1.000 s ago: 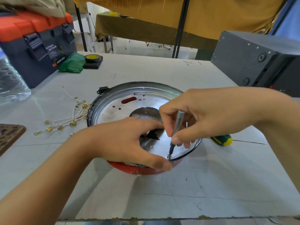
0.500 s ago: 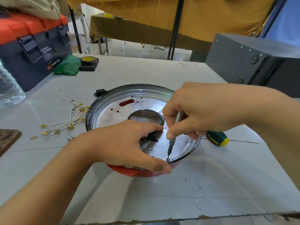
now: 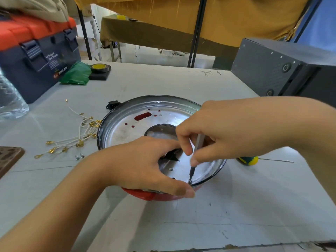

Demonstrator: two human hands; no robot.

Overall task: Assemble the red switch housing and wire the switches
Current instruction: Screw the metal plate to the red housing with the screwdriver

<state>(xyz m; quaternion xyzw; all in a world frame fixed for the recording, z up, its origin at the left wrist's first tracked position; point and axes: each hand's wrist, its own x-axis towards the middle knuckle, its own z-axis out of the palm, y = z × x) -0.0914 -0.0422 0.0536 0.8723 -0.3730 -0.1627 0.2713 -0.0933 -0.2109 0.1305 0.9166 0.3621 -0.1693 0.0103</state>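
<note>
A round red housing (image 3: pixel 154 195) with a shiny metal inner plate (image 3: pixel 131 128) lies on the white table. My left hand (image 3: pixel 143 164) grips its near rim, thumb on the red outside, fingers inside near a black part (image 3: pixel 171 155). My right hand (image 3: pixel 223 130) pinches a thin grey screwdriver (image 3: pixel 195 151); its tip stands on a screw (image 3: pixel 190 181) at the plate's near edge. A bundle of white wires with gold terminals (image 3: pixel 78 137) lies left of the housing, with two loose screws (image 3: pixel 79 156) beside it.
A blue and orange toolbox (image 3: pixel 36 51) stands far left, with a green bag (image 3: pixel 76 73) and a tape roll (image 3: pixel 100 68) beside it. A grey box (image 3: pixel 283 68) stands far right. A yellow-green screwdriver handle (image 3: pixel 248 160) lies right of the housing. A plastic bottle (image 3: pixel 11 99) is at the left edge.
My right hand has turned the grey screwdriver slightly upright on the screw. My left hand keeps its hold on the rim. The view has shifted a little.
</note>
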